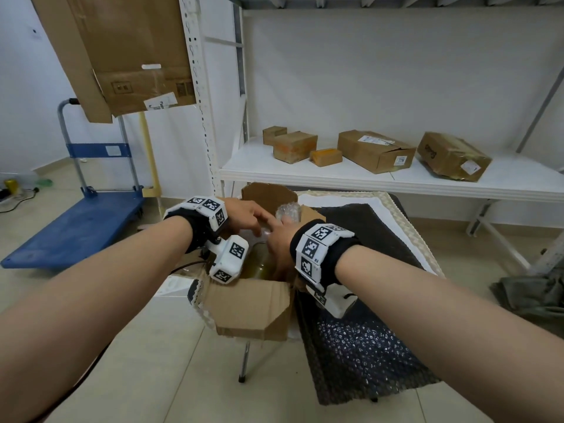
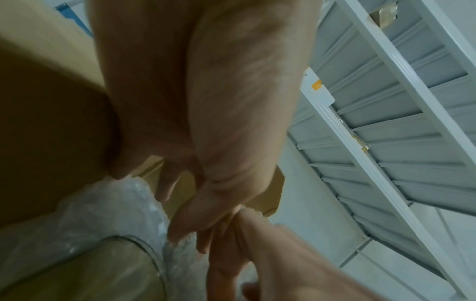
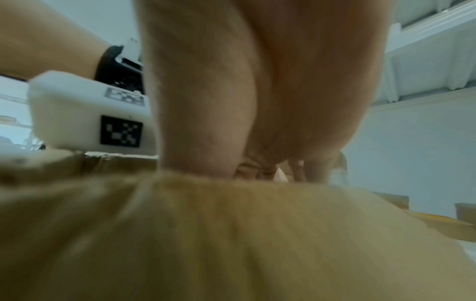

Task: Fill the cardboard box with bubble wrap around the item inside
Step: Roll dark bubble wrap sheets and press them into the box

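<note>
An open cardboard box [image 1: 253, 306] stands on a small table with its flaps spread. Inside lies a clear glass item [image 1: 262, 268], whose rim [image 2: 146, 252] shows in the left wrist view. Clear bubble wrap [image 1: 288, 212] bulges at the box's far side and fills the space beside the glass [image 2: 103, 211]. My left hand [image 1: 259, 219] reaches in from the left, its fingers [image 2: 180, 224] stretched down onto the wrap. From the right, my right hand [image 1: 279, 228] touches the same clump with straight fingers [image 2: 226, 248]. A blurred box flap [image 3: 231, 234] hides most of the right wrist view.
A dark sheet of bubble wrap [image 1: 366, 340] and white honeycomb paper [image 1: 399, 218] lie to the right of the box. Behind is a white shelf [image 1: 396, 181] with several cardboard boxes [image 1: 375, 151]. A blue trolley [image 1: 79, 227] stands on the floor at left.
</note>
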Demonstrator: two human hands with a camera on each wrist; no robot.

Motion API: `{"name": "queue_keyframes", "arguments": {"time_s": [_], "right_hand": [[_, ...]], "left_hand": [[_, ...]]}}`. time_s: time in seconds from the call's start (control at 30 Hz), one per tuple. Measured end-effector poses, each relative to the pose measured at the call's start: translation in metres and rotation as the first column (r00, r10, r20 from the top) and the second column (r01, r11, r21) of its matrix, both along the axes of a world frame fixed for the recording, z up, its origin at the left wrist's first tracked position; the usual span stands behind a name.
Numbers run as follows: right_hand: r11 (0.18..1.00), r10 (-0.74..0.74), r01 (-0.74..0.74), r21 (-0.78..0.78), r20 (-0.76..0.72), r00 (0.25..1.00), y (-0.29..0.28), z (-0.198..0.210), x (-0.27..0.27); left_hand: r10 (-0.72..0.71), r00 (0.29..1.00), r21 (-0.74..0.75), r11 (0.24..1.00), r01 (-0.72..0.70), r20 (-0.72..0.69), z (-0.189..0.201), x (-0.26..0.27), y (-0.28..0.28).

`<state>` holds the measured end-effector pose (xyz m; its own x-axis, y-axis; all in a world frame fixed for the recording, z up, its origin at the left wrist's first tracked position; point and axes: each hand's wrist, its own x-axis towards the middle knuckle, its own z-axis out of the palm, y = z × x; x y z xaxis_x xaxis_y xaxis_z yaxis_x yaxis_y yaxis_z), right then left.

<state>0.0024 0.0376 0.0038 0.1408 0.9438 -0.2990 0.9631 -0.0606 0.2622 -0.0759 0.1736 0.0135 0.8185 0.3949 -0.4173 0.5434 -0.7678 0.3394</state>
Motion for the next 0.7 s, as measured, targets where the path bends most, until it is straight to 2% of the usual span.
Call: {"name": "queue_keyframes", "arguments": {"time_s": [0.07, 0.1, 0.23, 0.4, 0.53, 0.6, 0.63, 0.7], "right_hand": [[0.998, 0.045, -0.046, 0.050, 0.016, 0.999, -0.001, 0.001, -0.005], [0.997, 0.065, -0.065, 0.050, 0.009, 0.998, -0.001, 0.003, -0.009], [0.998, 0.058, -0.060, -0.028, -0.058, 0.997, -0.003, 0.014, -0.019], [0.992, 0.035, -0.040, -0.122, -0.043, 0.998, -0.005, 0.013, -0.025], [0.999, 0.049, -0.051, -0.011, -0.134, 0.990, -0.021, 0.015, -0.025], [0.995, 0.041, -0.053, -0.088, -0.131, 0.990, -0.017, 0.012, -0.026], [0.989, 0.022, -0.042, -0.144, -0.137, 0.990, -0.014, 0.012, -0.027], [0.989, -0.005, -0.020, -0.148, -0.168, 0.986, -0.011, 0.013, -0.025]], "left_hand": [[0.004, 0.999, 0.087, 0.996, -0.001, -0.034, -0.001, -0.001, 0.003], [-0.004, 0.999, 0.085, 0.996, 0.007, -0.037, 0.000, -0.002, 0.001], [-0.034, 0.999, -0.099, 0.995, 0.030, -0.041, 0.001, 0.001, -0.005], [-0.022, 0.999, -0.210, 0.978, 0.015, -0.032, -0.007, 0.003, -0.001], [-0.061, 0.995, -0.246, 0.968, 0.039, -0.082, -0.010, 0.006, -0.002], [-0.053, 0.998, -0.209, 0.977, 0.044, -0.040, -0.008, 0.008, 0.000], [-0.055, 0.998, -0.168, 0.984, 0.056, 0.011, -0.006, 0.010, 0.002], [-0.054, 0.985, -0.073, 0.995, 0.066, 0.162, 0.000, 0.014, 0.005]]}}
